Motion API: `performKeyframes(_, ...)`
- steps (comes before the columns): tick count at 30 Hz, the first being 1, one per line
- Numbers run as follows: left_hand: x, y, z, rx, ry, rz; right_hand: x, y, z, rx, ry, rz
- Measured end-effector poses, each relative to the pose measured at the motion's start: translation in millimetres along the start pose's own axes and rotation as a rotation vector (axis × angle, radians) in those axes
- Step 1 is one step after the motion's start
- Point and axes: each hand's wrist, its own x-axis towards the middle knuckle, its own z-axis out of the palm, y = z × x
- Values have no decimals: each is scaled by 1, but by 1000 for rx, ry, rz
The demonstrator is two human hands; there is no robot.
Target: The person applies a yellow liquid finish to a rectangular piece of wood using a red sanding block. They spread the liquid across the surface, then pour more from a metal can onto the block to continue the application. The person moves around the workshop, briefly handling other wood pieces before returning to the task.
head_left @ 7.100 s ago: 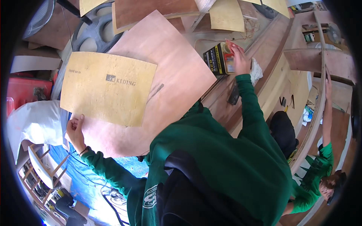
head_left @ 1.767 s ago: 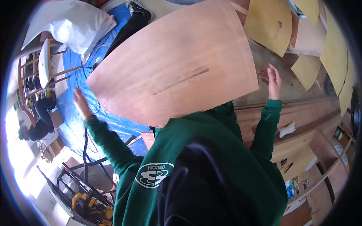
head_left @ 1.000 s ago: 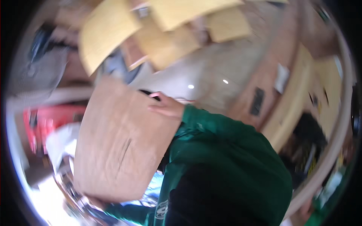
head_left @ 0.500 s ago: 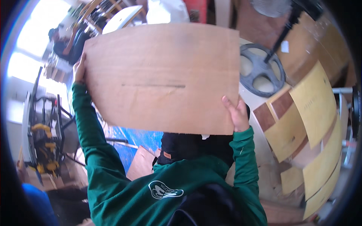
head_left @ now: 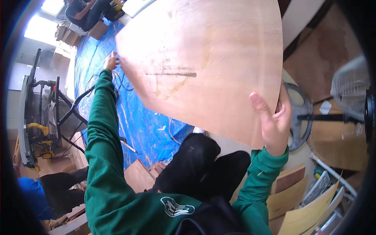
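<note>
I hold a large thin plywood sheet (head_left: 207, 62) with rounded edges up in front of me; a dark pencil line and scuffs mark its face. My left hand (head_left: 111, 61) grips its far left edge, arm stretched out in a green sleeve. My right hand (head_left: 273, 121) clamps the sheet's near right edge, thumb on the upper face and fingers behind. The sheet hides much of the floor beyond it. My dark-trousered legs (head_left: 199, 166) show below the sheet.
A blue tarp (head_left: 129, 117) with loose cables covers the floor under the sheet. A table saw on a stand (head_left: 41, 113) is at the left, a person in blue (head_left: 33, 196) beside it. A standing fan (head_left: 344, 105) is at the right. Plywood offcuts (head_left: 301, 199) lean at lower right.
Within the last half second, the sheet has swung up and rightwards and now tilts, with my view turned toward the blue tarp. Both hands keep their hold on its edges.
</note>
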Motion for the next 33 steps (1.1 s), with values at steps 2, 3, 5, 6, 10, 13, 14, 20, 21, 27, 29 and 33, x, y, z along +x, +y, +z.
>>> performKeyframes(2,1,-15,-46,316,112,216,24,-18,21,-112,-58,-31)
performKeyframes(3,-17,-15,-45,401,72,313,36,-21,29,-241,-79,-65)
performKeyframes(5,-73,2,-40,460,27,369,57,-23,45,-481,-100,-112)
performKeyframes(6,-110,17,-39,436,30,329,66,-22,51,-586,-92,-120)
performKeyframes(10,-288,-3,-54,439,-73,387,94,-38,82,-1004,-150,31)
performKeyframes(13,-437,-29,-74,441,-271,26,111,-31,88,-1122,-234,63)
performKeyframes(14,-480,-30,-80,451,-284,-49,115,-27,86,-1144,-255,70)
performKeyframes(20,-662,-7,-125,496,-625,-618,113,-42,75,-1218,-380,124)
performKeyframes(21,-677,7,-134,441,-645,-684,114,-54,79,-1215,-391,117)
performKeyframes(27,-727,89,-160,304,-563,-772,112,-139,91,-1199,-453,61)
performKeyframes(29,-727,105,-160,244,-488,-751,113,-170,97,-1232,-470,53)
performKeyframes(33,-734,134,-164,63,-339,-778,110,-203,98,-1253,-499,6)
